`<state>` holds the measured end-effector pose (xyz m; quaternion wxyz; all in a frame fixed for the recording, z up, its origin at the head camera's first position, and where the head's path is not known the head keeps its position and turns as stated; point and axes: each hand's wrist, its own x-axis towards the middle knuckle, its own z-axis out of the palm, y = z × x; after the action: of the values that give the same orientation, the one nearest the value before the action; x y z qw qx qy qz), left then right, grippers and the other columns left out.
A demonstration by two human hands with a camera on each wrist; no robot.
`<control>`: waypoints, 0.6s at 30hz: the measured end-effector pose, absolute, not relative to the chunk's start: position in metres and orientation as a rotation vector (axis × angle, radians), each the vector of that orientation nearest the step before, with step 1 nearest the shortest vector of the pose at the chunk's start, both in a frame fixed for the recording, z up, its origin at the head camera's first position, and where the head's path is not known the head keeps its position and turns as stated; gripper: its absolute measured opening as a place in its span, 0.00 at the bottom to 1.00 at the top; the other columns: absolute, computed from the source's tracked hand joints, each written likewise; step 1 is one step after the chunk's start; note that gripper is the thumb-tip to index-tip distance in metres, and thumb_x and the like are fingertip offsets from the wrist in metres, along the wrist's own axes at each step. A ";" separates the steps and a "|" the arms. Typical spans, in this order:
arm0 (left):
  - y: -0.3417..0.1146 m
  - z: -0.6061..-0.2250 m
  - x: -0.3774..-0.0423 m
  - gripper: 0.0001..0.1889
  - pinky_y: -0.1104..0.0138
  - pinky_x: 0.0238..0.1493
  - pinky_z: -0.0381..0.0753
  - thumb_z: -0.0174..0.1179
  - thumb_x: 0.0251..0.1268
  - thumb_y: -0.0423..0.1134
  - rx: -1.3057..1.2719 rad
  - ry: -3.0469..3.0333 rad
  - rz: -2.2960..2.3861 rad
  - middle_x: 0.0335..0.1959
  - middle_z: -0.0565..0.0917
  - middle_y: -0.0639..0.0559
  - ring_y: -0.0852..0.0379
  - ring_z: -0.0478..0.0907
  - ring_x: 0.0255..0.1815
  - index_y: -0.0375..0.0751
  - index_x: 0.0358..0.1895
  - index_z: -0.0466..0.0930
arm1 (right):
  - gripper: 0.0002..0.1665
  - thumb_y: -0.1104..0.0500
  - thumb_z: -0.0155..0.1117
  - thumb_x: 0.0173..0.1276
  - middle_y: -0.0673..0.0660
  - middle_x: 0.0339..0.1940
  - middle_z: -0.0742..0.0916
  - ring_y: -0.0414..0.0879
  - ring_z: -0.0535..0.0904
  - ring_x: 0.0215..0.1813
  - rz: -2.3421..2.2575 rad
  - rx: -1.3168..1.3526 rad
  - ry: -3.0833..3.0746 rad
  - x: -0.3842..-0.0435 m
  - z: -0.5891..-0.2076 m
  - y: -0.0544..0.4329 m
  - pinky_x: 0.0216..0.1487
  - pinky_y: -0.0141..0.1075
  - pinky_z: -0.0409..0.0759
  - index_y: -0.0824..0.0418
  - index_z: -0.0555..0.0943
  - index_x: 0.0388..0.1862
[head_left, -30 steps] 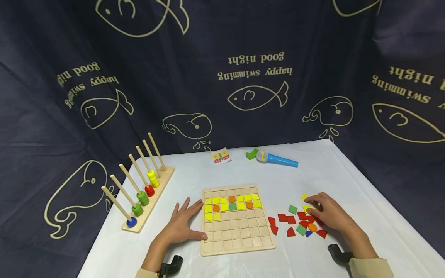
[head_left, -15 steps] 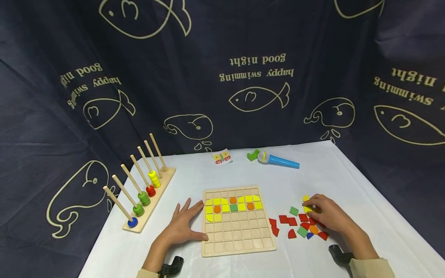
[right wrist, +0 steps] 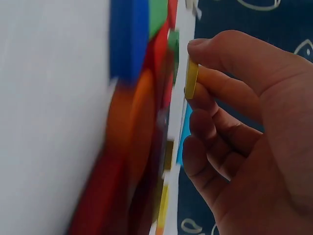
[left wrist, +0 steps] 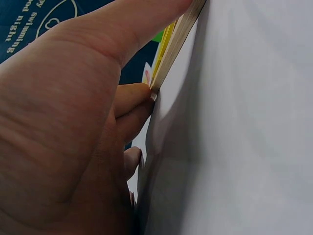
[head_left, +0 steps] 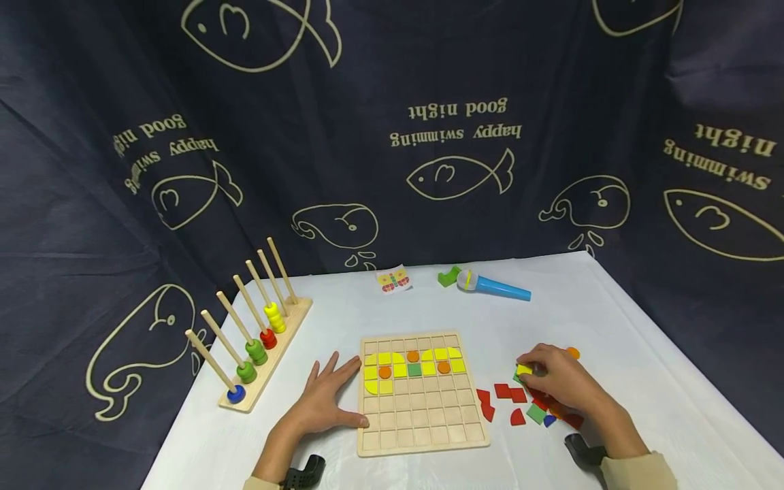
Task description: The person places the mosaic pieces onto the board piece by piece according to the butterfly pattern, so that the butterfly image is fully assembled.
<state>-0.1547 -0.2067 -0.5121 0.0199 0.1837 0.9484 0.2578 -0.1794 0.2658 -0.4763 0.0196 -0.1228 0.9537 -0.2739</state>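
My left hand [head_left: 321, 401] lies with its fingers spread at the left edge of a wooden grid board [head_left: 422, 415]. Its thumb and fingertips touch the rim, as the left wrist view also shows. Yellow, orange and green tiles fill part of the board's upper rows, including a green square [head_left: 414, 369]. Right of the board, my right hand [head_left: 566, 378] pinches a yellow tile [right wrist: 191, 78] between thumb and fingers, held just above the loose tiles. Beneath and beside it lie red squares [head_left: 503, 390], a green square tile [head_left: 536, 413] and a blue tile [head_left: 550, 420], some partly hidden by the hand.
A bead-stacking rack [head_left: 274, 350] with upright pegs stands at the left. Along the back lie a butterfly picture card [head_left: 394, 279], a green block [head_left: 449, 276] and a blue toy microphone [head_left: 499, 288]. An orange tile [head_left: 573, 352] lies behind the right hand.
My right hand has picked up a yellow tile from the pile and moved slightly left with it. The left hand keeps its place at the board.
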 end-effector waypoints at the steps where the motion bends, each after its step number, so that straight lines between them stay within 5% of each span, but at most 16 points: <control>1: -0.206 -0.512 -0.155 0.62 0.43 0.70 0.30 0.67 0.27 0.77 0.570 2.942 0.795 0.73 0.62 0.58 0.45 0.41 0.76 0.52 0.74 0.61 | 0.21 0.51 0.75 0.54 0.45 0.36 0.81 0.43 0.72 0.37 -0.843 -0.382 2.954 -0.179 -0.476 0.261 0.39 0.36 0.78 0.56 0.86 0.46; 18: -0.208 -0.514 -0.154 0.60 0.41 0.69 0.30 0.69 0.30 0.74 0.614 2.934 0.826 0.73 0.62 0.58 0.43 0.42 0.76 0.50 0.73 0.63 | 0.17 0.53 0.75 0.54 0.42 0.33 0.79 0.41 0.72 0.35 -0.789 -0.719 2.936 -0.185 -0.465 0.173 0.35 0.33 0.74 0.54 0.87 0.44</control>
<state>-0.1543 -0.2075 -0.5138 0.0159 0.1975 0.9435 0.2656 -0.1853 0.1730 -0.4650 0.0086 -0.2302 0.9398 -0.2525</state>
